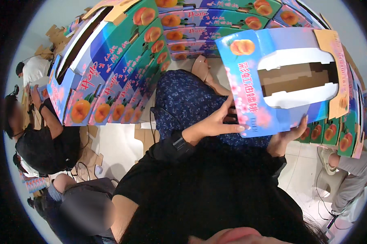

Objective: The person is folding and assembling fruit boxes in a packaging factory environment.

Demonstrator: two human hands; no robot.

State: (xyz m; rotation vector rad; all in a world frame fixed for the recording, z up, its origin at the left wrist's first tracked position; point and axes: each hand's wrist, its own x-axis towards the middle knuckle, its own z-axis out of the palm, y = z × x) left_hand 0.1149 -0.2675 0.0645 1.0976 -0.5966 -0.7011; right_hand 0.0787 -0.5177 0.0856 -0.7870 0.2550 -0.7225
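Note:
Up in front of me, to the right, is a colourful cardboard fruit box (248,67) printed with peaches and pink blossoms. Its top has a large window cut out, with white flaps along the sides, and through it the brown inside shows with nothing visible in it. My left hand (216,123) grips the near left corner, thumb on the printed face and fingers partly hidden at the edge. Beneath the near right edge, my right hand (288,136) supports the box with its fingertips up along the side. The box is tilted toward me, above my dark blue flowered skirt (177,95).
Tall stacks of matching boxes stand at the left (110,77), at the back (208,20) and at the right (334,132). Several people work at the left, among them one in black (41,146). Cardboard pieces (88,152) and cables lie on the floor. A seated person's leg (354,175) is at the right.

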